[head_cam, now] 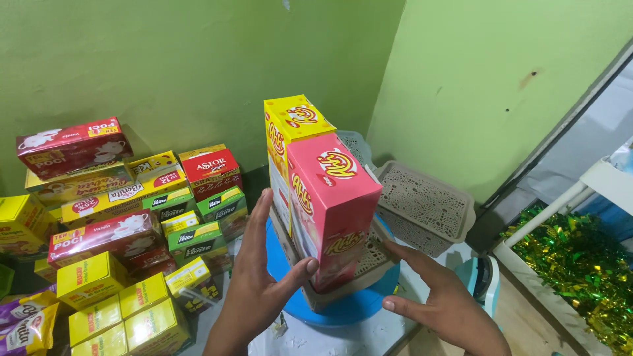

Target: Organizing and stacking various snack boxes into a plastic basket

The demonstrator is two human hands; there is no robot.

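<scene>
Your left hand (254,290): open, fingers straight up, thumb tip touching the lower front corner of the pink box (333,211); nothing gripped.

Your right hand (442,300): open and flat, fingers pointing left, just beside the tray (330,298) under the boxes; holds nothing, and whether the fingertips touch the tray cannot be told.

Pink box: upright between your two hands, standing in the beige mesh tray.

Yellow box (290,128): upright, directly behind the pink one and touching it, in the same tray, its top a little higher.

Tray: sits on a blue round stool (343,310).

Yellow cartons (122,310): low at your left, several small ones packed close together.

Purple packets (23,323): at the far left edge, partly cut off.

Green cartons (198,227): a cluster beyond the yellow ones, left of your left hand.

Red-and-white boxes (99,240): one lying among the yellow and green cartons, another (72,145) on top of the pile against the wall.

Red box (212,168): at the right end of the pile, standing behind the green cartons.

Second tray (425,204): beige mesh, empty, tilted behind the boxed tray to the right.

Tinsel (580,264): green and gold, at your far right beneath white bars (560,201).

Wall (198,66): green, behind everything.
</scene>
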